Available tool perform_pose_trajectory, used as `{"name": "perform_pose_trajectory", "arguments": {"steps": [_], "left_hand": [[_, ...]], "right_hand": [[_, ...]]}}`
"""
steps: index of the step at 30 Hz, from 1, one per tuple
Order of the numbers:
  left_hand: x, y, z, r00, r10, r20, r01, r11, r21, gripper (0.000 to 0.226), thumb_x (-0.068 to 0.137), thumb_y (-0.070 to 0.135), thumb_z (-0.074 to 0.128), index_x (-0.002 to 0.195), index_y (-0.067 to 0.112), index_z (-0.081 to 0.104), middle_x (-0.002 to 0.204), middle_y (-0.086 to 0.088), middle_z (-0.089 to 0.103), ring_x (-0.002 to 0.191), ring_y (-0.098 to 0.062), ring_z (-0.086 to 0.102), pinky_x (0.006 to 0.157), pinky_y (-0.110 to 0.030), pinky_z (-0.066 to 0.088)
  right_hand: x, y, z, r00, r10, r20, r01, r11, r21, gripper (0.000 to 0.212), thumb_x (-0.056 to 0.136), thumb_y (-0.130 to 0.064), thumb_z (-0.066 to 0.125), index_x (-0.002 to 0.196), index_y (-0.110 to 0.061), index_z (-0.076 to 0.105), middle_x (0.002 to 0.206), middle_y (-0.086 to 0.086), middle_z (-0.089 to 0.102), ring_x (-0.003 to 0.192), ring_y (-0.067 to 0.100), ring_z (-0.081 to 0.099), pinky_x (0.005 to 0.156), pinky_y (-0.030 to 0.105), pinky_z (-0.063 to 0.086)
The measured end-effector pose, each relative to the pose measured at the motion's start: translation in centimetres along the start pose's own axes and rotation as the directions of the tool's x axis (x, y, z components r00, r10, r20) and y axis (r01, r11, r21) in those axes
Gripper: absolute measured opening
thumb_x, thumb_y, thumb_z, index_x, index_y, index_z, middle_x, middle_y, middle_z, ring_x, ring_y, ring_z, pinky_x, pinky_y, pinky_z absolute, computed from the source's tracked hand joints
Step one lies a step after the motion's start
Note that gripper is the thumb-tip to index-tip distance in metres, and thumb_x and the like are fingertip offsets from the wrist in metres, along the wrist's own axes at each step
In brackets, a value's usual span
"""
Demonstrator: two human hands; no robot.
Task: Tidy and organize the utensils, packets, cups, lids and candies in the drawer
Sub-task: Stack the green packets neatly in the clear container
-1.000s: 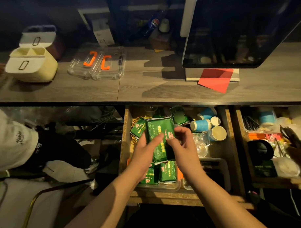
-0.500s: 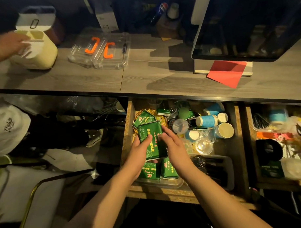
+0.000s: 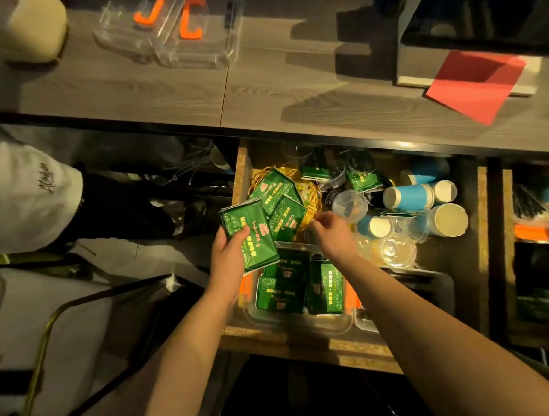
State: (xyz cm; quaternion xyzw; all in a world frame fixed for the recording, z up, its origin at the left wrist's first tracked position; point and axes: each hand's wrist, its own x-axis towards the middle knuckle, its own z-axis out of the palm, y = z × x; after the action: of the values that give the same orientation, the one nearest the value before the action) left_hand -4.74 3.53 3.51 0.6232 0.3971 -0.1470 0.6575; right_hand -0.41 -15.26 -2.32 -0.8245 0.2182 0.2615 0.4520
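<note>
My left hand (image 3: pixel 228 256) grips a packet stack (image 3: pixel 250 235). My right hand (image 3: pixel 330 230), fingers curled, possibly pinching something, reaches loose packets (image 3: pixel 285 214) lying just leftward; it is nearer.

Single head-worn wide-angle view, no second camera to overlap. It looks steeply down and forward from above the open wooden drawer (image 3: pixel 241 175), close in, with both forearms entering from the bottom edge. The grey wood-grain surface (image 3: pixel 271 92) fills the top band, edges bent by the lens.
</note>
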Motion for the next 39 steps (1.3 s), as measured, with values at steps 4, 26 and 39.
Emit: {"name": "perform_pose_trajectory", "arguments": {"steps": [4,26,39], "left_hand": [[1.4,-1.1,0.5,0.999,-0.032,0.034,0.033,0.999,-0.041,0.025,0.099,0.02,0.057,0.122,0.03,0.062,0.112,0.009,0.074,0.101,-0.01,0.07,0.082,-0.032,0.053],[3.6,-3.2,0.1,0.994,-0.043,0.102,0.05,0.996,-0.072,0.04,0.098,0.025,0.059,0.137,0.035,0.055,0.122,0.013,0.07,0.117,-0.012,0.064,0.107,-0.046,0.046],[3.8,-2.8,-0.9,0.997,-0.059,0.042,0.063,0.993,-0.099,0.029,0.099,0.023,0.06,0.124,0.035,0.063,0.115,0.007,0.074,0.108,-0.018,0.07,0.091,-0.041,0.053]], "right_hand": [[4.1,-0.1,3.3,0.998,-0.038,0.046,0.047,0.976,-0.211,0.054,0.091,-0.03,0.066,0.136,-0.006,0.049,0.134,0.013,0.055,0.119,0.029,0.054,0.099,0.037,0.043],[12.4,-2.4,7.6,0.996,0.091,0.016,-0.092,0.994,0.054,0.052,0.072,-0.031,0.086,0.111,-0.012,0.057,0.105,-0.002,0.063,0.1,0.018,0.06,0.082,0.031,0.05],[9.4,-0.9,3.5,0.999,0.045,0.025,-0.052,0.839,0.541,0.027,0.082,-0.016,0.079,0.102,-0.016,0.061,0.104,0.008,0.073,0.09,0.023,0.073,0.079,0.04,0.061]]}}
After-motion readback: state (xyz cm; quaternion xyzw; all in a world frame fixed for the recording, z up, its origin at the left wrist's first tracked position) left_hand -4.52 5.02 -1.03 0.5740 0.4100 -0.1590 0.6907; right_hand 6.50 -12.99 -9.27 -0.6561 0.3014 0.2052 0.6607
